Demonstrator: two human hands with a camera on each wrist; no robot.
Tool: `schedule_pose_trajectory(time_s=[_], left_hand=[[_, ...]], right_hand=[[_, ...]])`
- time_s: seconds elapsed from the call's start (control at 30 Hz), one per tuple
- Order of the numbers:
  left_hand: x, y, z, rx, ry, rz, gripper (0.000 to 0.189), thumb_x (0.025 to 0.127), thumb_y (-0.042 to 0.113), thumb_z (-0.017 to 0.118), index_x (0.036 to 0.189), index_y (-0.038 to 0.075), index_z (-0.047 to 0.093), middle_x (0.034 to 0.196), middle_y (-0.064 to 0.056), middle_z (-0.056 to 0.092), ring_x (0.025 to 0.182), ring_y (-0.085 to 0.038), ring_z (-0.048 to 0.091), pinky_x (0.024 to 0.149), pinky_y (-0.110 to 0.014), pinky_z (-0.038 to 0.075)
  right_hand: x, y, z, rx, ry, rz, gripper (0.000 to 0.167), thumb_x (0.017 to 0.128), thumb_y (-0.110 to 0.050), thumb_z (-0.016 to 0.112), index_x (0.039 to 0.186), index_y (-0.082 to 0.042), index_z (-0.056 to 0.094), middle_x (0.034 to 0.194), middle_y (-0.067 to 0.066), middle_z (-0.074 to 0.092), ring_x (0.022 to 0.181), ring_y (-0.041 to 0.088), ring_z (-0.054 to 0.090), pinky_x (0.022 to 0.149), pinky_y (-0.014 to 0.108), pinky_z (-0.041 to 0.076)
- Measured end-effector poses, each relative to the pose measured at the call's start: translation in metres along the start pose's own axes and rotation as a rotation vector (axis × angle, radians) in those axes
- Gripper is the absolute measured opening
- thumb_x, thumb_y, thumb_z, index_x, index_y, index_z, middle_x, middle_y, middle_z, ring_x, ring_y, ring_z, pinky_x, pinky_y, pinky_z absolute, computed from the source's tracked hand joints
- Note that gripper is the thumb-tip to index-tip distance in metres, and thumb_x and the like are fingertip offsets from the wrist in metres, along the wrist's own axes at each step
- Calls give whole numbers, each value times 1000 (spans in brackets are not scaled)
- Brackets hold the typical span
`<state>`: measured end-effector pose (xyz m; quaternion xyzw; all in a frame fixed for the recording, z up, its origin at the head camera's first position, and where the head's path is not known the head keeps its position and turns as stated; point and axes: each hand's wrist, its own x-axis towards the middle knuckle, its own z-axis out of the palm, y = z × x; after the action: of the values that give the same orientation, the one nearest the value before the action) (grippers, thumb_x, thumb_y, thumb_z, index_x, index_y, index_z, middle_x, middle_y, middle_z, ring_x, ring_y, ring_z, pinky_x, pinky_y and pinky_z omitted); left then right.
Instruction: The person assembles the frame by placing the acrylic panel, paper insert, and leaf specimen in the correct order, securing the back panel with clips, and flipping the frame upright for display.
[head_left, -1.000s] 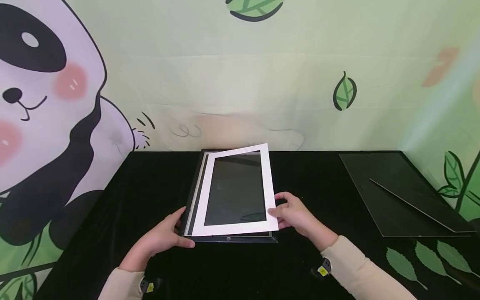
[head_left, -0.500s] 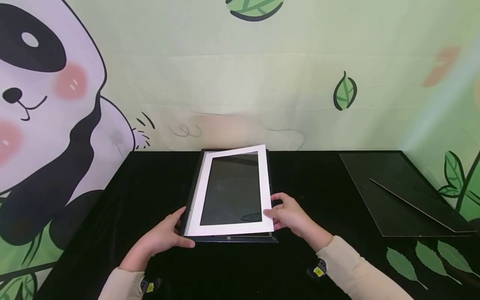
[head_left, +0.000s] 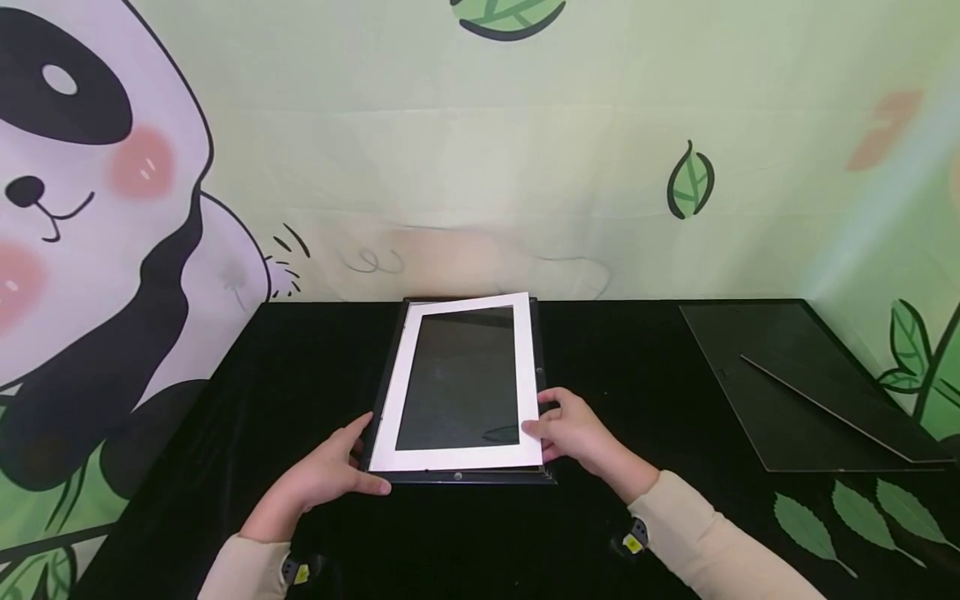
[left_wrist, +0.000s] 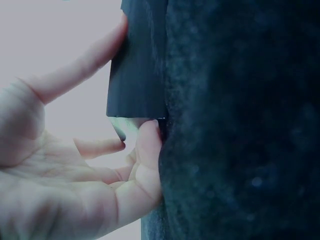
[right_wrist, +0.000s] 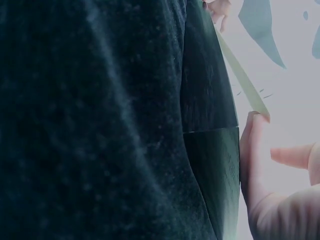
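The left hand's fingers held the black frame by its near-left corner on the bench; loosened, the frame might slide. The right hand's fingers pinched the white border; pushed down crooked, it might bend. The border's right side stuck up out of the frame.

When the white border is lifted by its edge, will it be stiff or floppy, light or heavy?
The white border is probably fairly stiff: its strip looks straight beside the right hand in the right wrist view. It is likely light, as it looks thin there. It may shift easily, lying askew over the black frame.
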<state>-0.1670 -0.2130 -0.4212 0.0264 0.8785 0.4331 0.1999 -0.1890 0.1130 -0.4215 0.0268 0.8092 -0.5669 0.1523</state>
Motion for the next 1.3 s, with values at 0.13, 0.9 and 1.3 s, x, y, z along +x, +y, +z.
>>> schedule_pose_trajectory(time_s=[0.13, 0.9, 1.3], left_hand=[[0, 1, 0, 11, 3, 0, 103, 69, 13, 87, 149, 1, 24, 125, -25, 42, 91, -27, 56, 76, -42, 51], [1, 1, 0, 7, -6, 8, 101, 69, 11, 86, 149, 0, 25, 124, -24, 46, 89, -26, 59, 78, -43, 51], [-1, 3, 0, 14, -1, 16, 101, 69, 12, 86, 149, 1, 26, 123, -23, 45, 90, -26, 58, 76, -42, 51]], right_hand=[[1, 0, 0, -21, 3, -13, 51, 88, -8, 69, 130, 3, 43, 85, 13, 67, 64, 19, 66, 60, 33, 57], [-2, 3, -1, -204, 70, -128, 53, 82, -6, 75, 128, 9, 53, 76, 8, 57, 53, 14, 58, 52, 27, 53], [-1, 4, -5, -166, 70, -138, 51, 79, -4, 77, 123, 10, 55, 77, 9, 61, 54, 14, 60, 53, 29, 54]])
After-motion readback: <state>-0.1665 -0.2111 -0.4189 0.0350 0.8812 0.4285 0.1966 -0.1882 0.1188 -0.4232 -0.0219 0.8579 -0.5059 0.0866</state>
